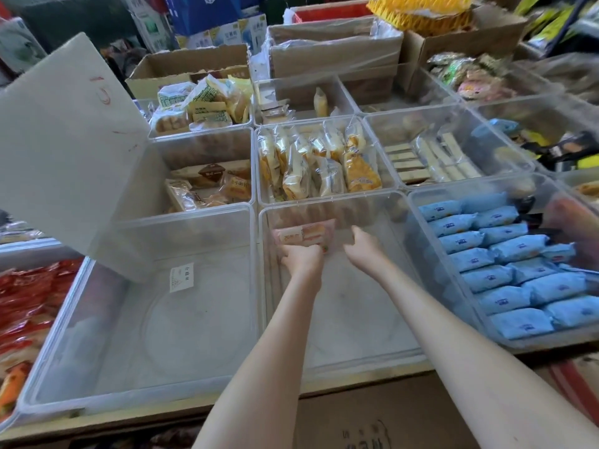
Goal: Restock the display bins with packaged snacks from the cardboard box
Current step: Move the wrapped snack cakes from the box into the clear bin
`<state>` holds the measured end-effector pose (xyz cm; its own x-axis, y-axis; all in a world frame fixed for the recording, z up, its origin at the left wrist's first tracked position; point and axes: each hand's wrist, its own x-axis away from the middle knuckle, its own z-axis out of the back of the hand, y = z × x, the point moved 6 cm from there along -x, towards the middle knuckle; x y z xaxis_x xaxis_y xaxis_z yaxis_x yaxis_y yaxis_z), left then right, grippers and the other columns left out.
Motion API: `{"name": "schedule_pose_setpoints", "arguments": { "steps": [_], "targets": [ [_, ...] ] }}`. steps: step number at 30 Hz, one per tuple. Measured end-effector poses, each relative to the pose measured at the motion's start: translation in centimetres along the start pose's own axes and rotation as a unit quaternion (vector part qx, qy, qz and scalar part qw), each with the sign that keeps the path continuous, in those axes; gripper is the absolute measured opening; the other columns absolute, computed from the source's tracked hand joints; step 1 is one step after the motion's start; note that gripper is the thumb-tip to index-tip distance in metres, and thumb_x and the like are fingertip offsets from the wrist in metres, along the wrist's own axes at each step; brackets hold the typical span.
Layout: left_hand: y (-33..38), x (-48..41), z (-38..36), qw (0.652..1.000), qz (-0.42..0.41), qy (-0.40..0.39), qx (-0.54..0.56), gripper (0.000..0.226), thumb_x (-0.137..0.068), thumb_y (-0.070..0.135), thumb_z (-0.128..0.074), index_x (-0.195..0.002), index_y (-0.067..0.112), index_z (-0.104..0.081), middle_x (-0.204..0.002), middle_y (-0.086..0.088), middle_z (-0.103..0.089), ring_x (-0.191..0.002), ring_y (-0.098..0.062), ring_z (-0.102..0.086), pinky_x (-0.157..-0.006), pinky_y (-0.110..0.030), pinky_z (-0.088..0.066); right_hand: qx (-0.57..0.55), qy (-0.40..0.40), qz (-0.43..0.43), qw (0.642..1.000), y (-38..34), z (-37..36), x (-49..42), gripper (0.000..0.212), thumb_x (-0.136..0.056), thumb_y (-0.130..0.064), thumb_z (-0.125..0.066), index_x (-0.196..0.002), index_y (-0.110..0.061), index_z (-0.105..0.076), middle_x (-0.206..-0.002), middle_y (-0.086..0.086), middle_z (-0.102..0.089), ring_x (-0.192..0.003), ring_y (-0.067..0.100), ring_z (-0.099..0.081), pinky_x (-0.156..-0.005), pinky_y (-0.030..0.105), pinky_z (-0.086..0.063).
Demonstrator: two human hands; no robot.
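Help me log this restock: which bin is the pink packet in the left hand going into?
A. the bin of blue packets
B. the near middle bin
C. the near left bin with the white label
B: the left hand grips the pink packet inside the walls of the near middle bin, at its far end.

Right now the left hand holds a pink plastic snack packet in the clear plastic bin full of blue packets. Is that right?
No. In the head view the left hand holds the pink plastic snack packet in the almost empty clear plastic bin; the bin full of blue packets stands to its right.
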<state>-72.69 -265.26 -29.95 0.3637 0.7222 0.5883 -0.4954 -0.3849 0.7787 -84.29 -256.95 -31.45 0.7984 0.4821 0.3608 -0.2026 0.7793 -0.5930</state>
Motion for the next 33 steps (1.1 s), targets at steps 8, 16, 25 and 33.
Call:
{"name": "schedule_pose_setpoints", "arguments": {
  "steps": [8, 16, 25, 33],
  "targets": [
    [3.3, 14.1, -4.5, 0.968, -0.124, -0.148, -0.162, 0.06, -0.093, 0.018, -0.043, -0.147, 0.008, -0.02, -0.148, -0.015, -0.027, -0.129, -0.031, -0.038, -0.092, -0.033, -0.041, 0.069, 0.059, 0.093, 0.992, -0.6, 14.2, 14.0, 0.045, -0.093, -0.02, -0.054, -0.137, -0.014, -0.045, -0.14, 0.007, -0.047, -0.128, 0.021, -0.044, -0.101, 0.029, -0.035],
    [3.4, 32.6, -13.1, 0.845, -0.328, -0.279, -0.318, 0.05, -0.096, 0.03, -0.043, -0.141, 0.009, -0.035, -0.14, -0.014, -0.043, -0.124, -0.027, -0.045, -0.093, -0.03, -0.04, 0.099, 0.111, 0.067, 0.987, 11.2, 27.6, 26.9, 0.023, -0.088, -0.025, -0.062, -0.109, -0.018, -0.065, -0.098, -0.003, -0.066, -0.098, 0.013, -0.062, -0.083, 0.024, -0.046],
    [-2.4, 49.9, -24.7, 0.751, -0.453, -0.322, -0.357, 0.031, -0.098, 0.02, -0.042, -0.125, 0.017, -0.058, -0.122, -0.003, -0.062, -0.112, -0.017, -0.056, -0.084, -0.023, -0.042, 0.072, 0.026, 0.061, 0.995, 31.3, 33.5, 36.3, 0.011, -0.088, -0.024, -0.061, -0.097, -0.028, -0.066, -0.091, -0.009, -0.066, -0.089, 0.008, -0.061, -0.078, 0.019, -0.044],
    [-11.8, 46.1, -39.1, 0.693, -0.306, -0.295, -0.583, 0.037, -0.092, 0.015, -0.048, -0.127, 0.013, -0.058, -0.134, -0.01, -0.055, -0.121, -0.027, -0.052, -0.102, -0.034, -0.043, 0.162, -0.11, -0.021, 0.98, 44.0, 29.9, 33.0, 0.028, -0.087, -0.024, -0.055, -0.111, -0.019, -0.067, -0.119, 0.004, -0.064, -0.109, 0.022, -0.059, -0.088, 0.027, -0.046]
  ]
}}
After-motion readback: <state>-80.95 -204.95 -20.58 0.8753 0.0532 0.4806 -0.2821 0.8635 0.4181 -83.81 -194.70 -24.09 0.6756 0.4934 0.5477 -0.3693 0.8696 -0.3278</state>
